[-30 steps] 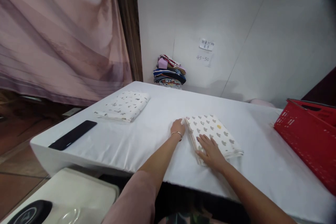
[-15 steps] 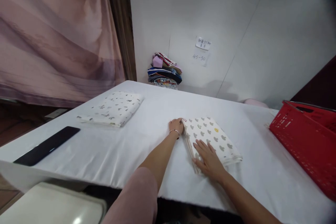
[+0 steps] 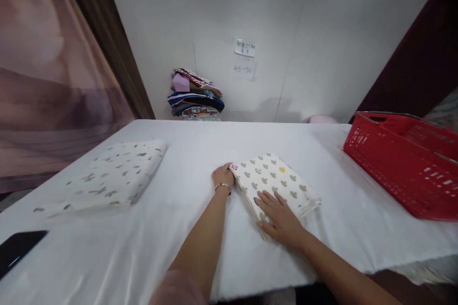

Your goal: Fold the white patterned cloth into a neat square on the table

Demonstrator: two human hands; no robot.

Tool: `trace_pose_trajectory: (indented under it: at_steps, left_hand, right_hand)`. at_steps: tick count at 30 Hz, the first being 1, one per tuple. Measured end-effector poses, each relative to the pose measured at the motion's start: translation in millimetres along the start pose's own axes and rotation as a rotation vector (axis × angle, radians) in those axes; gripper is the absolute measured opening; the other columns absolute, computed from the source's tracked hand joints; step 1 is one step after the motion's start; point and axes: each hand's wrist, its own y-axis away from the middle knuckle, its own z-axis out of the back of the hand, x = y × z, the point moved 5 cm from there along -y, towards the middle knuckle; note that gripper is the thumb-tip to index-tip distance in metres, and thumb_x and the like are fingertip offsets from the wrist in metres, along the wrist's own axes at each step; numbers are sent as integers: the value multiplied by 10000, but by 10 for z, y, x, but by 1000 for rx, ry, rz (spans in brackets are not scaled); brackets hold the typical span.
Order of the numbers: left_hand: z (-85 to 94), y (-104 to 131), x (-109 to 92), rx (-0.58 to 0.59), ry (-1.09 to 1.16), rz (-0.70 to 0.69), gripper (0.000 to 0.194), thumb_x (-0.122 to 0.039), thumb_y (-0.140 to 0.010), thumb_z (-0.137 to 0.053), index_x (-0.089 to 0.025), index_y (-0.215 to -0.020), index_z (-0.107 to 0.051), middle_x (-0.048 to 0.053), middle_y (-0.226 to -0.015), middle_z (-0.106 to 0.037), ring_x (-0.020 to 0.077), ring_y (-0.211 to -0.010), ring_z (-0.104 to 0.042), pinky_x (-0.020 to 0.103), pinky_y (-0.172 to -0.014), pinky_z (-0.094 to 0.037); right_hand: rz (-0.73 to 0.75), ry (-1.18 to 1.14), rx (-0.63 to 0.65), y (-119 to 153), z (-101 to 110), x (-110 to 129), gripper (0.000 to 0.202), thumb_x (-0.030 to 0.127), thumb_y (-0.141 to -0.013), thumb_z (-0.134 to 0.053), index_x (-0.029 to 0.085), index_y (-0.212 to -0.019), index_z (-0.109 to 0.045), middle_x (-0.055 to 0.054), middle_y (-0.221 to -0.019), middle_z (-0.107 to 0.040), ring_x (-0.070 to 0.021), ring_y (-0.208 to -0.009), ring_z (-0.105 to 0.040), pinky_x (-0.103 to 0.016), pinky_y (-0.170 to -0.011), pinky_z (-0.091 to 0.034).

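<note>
A folded white cloth [image 3: 291,183] with grey mushroom-like shapes and a few coloured ones lies on the white-covered table [image 3: 186,228]. My left hand [image 3: 223,177] is closed at its far left corner, fingertips partly hidden by the fabric's edge. Across the near part of the same cloth, my right hand [image 3: 281,219] rests palm down with fingers extended. Layered edges show along the cloth's left side. Farther left lies another folded white cloth [image 3: 118,171] with a scattered grey print, apart from both hands.
On the right stands a red plastic basket [image 3: 400,167]. Stacked folded fabrics [image 3: 196,97] rise beyond the table's far edge, against a wall with paper notes [image 3: 244,59]. A dark flat object [image 3: 19,250] lies at the near left, and a pink curtain [image 3: 67,105] hangs beyond it.
The camera has turned to the right, so the basket shows more fully and the stack sits farther left. Both hands keep nearly the same places on the mushroom-print cloth.
</note>
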Motion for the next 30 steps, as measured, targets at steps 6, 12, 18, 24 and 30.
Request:
trace_pose_trajectory:
  at_steps: [6,12,18,24,30]
  left_hand:
    - [91,-80,29,-84,-38,18,306,-279,-803,-451,-292,-1027,-659,28,-989,-675,204,-994,-554,300,-867,-345]
    - [91,-162,42,-14,-73,41,305,-306,-812,-438,-321,-1027,-654,32,-968,-683,218,-998,-563,337,-893,-329]
    - [59,-206,100,81,-118,-30,333,-333,-817,-439,-311,-1103,-609,18,-1035,-668,211,-1033,-558,312,-897,-355]
    - [136,95,49,114,12,-45,494,-261,-804,-467,-214,-1294,-429,24,-1264,-532,173,-1122,-508,250,-916,-390]
    - [202,1185,-561,-29,-104,-490,338,-349,-839,-455,-263,-1148,-562,14,-1330,-459,215,-1267,-330,392,-1072,-204]
  right_hand:
    - [-49,-16,35,-126,21,112,612,500,-847,-404,248,-1388,-267,-50,-1444,-266,-234,-1333,-194,-478,-1086,-95]
    - [-95,-35,30,-224,43,161,613,499,-837,-424,260,-1382,-276,-46,-1443,-275,-224,-1332,-194,-460,-1088,-81]
    - [-110,-31,31,-202,32,128,624,524,-828,-424,269,-1379,-282,-41,-1448,-264,-231,-1337,-177,-459,-1087,-89]
    - [-75,-66,-1,-227,33,124,628,545,-822,-422,260,-1369,-308,-48,-1437,-287,-229,-1329,-206,-473,-1087,-103]
    - [-209,-287,-427,69,351,-475,410,327,-848,-385,234,-1223,-523,-34,-1328,-462,-174,-1255,-363,-385,-1049,-285]
